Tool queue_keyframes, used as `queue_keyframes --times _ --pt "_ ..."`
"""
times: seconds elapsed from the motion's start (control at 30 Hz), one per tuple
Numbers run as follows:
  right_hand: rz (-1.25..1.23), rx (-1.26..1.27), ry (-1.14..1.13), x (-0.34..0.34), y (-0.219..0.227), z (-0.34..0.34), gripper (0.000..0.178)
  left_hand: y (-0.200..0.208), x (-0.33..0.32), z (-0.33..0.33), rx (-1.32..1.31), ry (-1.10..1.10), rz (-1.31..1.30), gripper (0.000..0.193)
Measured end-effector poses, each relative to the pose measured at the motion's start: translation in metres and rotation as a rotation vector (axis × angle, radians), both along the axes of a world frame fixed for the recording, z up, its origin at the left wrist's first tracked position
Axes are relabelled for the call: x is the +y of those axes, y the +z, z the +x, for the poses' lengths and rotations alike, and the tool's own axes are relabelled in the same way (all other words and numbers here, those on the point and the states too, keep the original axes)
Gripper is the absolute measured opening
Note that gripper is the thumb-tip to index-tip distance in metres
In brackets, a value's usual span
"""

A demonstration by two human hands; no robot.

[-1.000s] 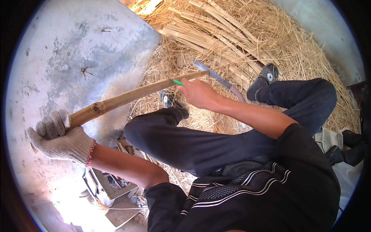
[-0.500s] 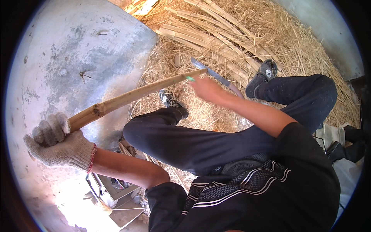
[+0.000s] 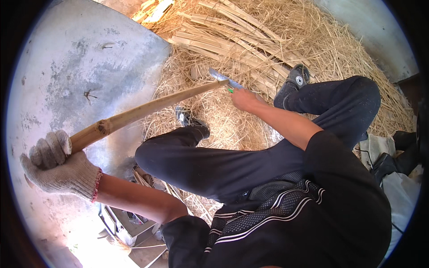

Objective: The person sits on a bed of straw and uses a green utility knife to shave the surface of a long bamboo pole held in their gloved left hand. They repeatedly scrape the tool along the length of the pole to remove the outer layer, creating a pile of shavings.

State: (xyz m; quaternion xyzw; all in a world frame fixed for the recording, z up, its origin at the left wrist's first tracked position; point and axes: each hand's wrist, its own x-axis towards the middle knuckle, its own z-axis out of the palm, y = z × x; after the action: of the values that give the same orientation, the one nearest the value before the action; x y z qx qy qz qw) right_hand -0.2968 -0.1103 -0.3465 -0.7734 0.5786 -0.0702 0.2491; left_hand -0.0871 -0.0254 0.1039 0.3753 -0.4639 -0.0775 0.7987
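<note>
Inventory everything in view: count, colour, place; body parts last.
Pole: one, tan, left of centre
Small item: one, green, kind unclear, below pole tip
Blade: one, grey, beyond pole tip
Strips: many, tan, top
Straw: uncounted, golden, around strips
Wall: at least one, pale, left
Frame: one, grey, lower left
Cloth: some, grey, right
Shoes: two, dark, on straw
Trousers: one pair, dark, centre
Shirt: one, black, bottom
Left hand: one, gloved white, round pole
Right hand: one, bare, round small item

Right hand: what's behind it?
A metal blade on straw runs in behind the right hand; whatever lies directly behind the hand is covered.
</note>
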Motion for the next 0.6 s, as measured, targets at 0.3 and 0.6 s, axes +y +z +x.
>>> queue_keyframes --times 0.3,0.6 --pt "0.09 -0.43 0.002 0.014 0.115 0.035 0.044 0.002 -0.004 -0.007 0.0 0.066 -0.042 0.04" --pt "0.379 0.091 -0.294 -0.021 -0.04 -0.04 0.043 0.002 -0.008 -0.012 -0.035 -0.001 -0.02 0.044"
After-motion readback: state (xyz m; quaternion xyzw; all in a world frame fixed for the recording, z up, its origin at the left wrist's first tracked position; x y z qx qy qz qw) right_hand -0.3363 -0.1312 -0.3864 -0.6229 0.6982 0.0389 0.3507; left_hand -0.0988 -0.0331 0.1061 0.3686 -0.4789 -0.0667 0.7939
